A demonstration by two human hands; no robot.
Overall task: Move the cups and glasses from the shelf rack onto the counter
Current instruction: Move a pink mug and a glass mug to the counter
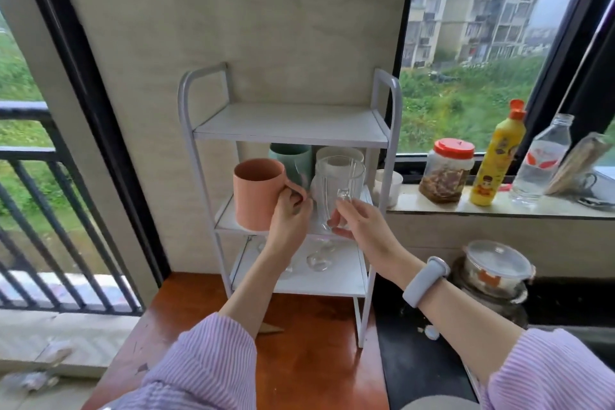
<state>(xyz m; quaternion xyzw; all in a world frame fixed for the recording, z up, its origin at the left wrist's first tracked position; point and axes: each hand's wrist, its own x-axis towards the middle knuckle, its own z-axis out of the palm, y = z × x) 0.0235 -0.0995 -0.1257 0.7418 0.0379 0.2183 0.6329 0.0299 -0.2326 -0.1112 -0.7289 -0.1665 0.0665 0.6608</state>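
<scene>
A white three-tier shelf rack (289, 125) stands on a wooden counter (299, 359). My left hand (289, 218) grips the handle of a pink cup (258, 193) at the front left of the middle shelf. My right hand (357, 220) holds a clear glass mug (337, 191) by its handle, in front of the middle shelf. Behind them on that shelf stand a green cup (291, 160) and a beige cup (339, 153). Clear glassware (317, 260) lies on the bottom shelf, partly hidden by my left arm. The top shelf holds nothing.
A windowsill to the right carries a white cup (389, 185), a red-lidded jar (447, 171), a yellow bottle (497, 156) and a water bottle (540, 163). A lidded glass container (497, 268) sits on a dark surface lower right. A balcony railing (40, 210) is to the left.
</scene>
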